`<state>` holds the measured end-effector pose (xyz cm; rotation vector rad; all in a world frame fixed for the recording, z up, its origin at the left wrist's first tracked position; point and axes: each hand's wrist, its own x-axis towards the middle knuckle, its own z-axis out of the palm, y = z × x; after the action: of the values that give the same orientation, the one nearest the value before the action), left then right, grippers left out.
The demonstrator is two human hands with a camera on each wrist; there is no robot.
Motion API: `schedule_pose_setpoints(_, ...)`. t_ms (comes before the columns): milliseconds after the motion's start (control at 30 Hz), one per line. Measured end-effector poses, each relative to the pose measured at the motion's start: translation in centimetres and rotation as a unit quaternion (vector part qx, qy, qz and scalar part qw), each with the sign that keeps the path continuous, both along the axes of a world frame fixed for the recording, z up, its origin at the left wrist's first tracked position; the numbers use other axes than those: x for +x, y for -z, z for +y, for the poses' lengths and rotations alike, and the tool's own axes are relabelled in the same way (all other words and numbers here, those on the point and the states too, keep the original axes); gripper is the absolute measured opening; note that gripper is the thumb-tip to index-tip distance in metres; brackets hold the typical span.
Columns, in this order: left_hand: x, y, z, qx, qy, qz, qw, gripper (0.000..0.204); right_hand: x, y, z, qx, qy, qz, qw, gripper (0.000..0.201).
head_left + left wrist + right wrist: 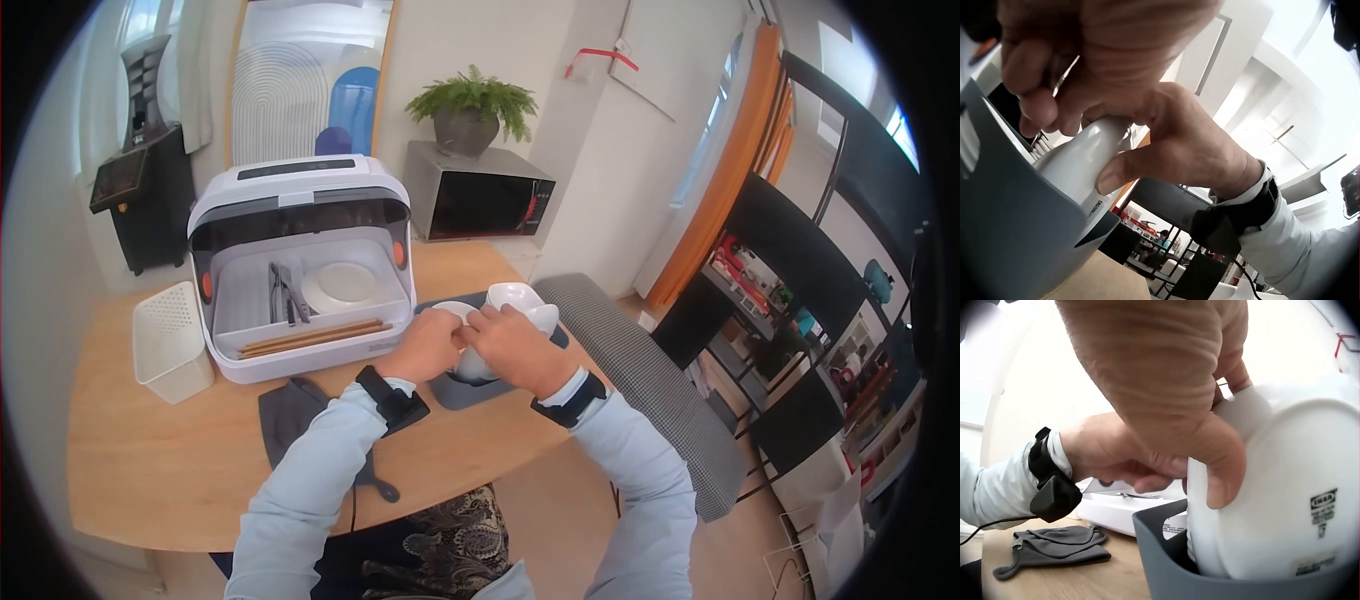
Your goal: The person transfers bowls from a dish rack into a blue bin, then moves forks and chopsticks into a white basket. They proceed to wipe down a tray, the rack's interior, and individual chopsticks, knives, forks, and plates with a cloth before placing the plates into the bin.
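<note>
In the head view my right hand (520,350) is at white bowls (517,294) that stand in a blue-grey tub (465,396). The right wrist view shows its thumb (1225,478) pressed along the side of a white bowl (1279,519), tilted on edge, with a printed mark on its base. My right hand grips this bowl at its upper edge. Close beside it is my left hand (422,345), its fingers curled over the bowls' edge. I cannot tell whether they hold a bowl, as the fingertips are partly hidden.
Left of the tub stands a white countertop dishwasher-like box (300,360), lid raised, with plates (343,285), cutlery (285,295) and chopsticks (315,340) inside. A white perforated basket (172,345) is at its left. A dark grey cloth item (290,415) lies in front. A checked bench (640,390) borders the table's right.
</note>
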<state>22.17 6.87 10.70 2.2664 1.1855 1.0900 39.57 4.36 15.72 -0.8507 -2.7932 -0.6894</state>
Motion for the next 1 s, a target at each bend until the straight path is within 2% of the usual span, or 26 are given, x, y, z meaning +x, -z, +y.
schedule_pose_setpoints(100,-1.9,-0.8,-1.0,0.012,-0.025,-0.019,0.999,0.011,-1.1,0.4,-1.3,-0.038,-0.039,0.08,0.995,0.041)
schedule_pose_setpoints(200,-5.0,-0.4,-1.4,0.038,-0.017,-0.105,0.994,0.013,-0.9,0.7,-3.1,-0.093,-0.013,0.116,0.989,0.044)
schedule_pose_setpoints(300,-8.9,0.2,-0.7,0.028,-0.063,-0.146,0.987,0.014,-0.1,1.2,-4.4,-0.135,-0.012,0.163,0.977,0.044)
schedule_pose_setpoints(400,-13.0,0.7,-0.1,-0.008,-0.136,-0.153,0.979,0.014,0.0,0.7,-5.1,-0.132,0.002,0.19,0.973,0.044)
schedule_pose_setpoints(500,-17.1,1.8,0.8,0.029,-0.215,-0.125,0.968,0.014,-1.6,-1.3,-6.5,-0.054,0.036,0.197,0.978,0.035)
schedule_pose_setpoints(533,-18.5,2.8,1.5,0.041,-0.226,-0.147,0.962,0.014,-2.4,-1.7,-6.7,-0.028,0.04,0.203,0.978,0.032)
schedule_pose_setpoints(633,-21.2,5.2,3.2,0.061,-0.254,-0.199,0.944,0.013,-6.0,-1.7,-6.3,-0.04,0.02,0.294,0.955,0.021)
schedule_pose_setpoints(733,-22.6,5.8,3.4,0.046,-0.277,-0.226,0.933,0.013,-10.9,-0.9,-4.6,-0.057,-0.018,0.387,0.92,0.019)
schedule_pose_setpoints(867,-23.8,6.8,3.3,0.007,-0.286,-0.269,0.92,0.013,-17.0,1.9,0.7,-0.085,0.046,0.386,0.917,0.019)
schedule_pose_setpoints(1000,-24.0,6.8,2.9,-0.028,-0.255,-0.347,0.902,0.012,-21.3,5.9,7.2,-0.098,0.104,0.363,0.921,0.025)
